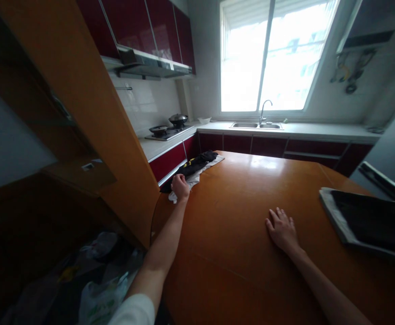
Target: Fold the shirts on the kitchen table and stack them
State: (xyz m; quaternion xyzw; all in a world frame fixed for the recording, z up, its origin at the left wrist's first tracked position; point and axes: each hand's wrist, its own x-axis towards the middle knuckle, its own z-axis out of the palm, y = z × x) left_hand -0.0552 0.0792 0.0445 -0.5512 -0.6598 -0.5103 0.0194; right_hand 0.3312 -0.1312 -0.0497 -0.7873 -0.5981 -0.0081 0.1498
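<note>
My left hand [180,186] reaches to the far left side of the wooden table, its fingers curled together in a pinch. It overlaps a rumpled pile of black cloth [193,166] with yellow marks, and whether the fingers grip that cloth cannot be made out. White cloth [194,179] shows under the black along the pile's near side. Palm down, my right hand [283,230] rests flat on the tabletop with its fingers spread, holding nothing. Right of it lies a flat black item with a pale border [369,221], perhaps folded cloth.
The glossy wooden table [238,198] has rounded corners. An orange-brown cabinet panel [116,113] rises close on the left. Plastic bags [99,298] lie low at the left. Beyond stand a gas hob [170,132] with pans and a double sink [244,125] under the window.
</note>
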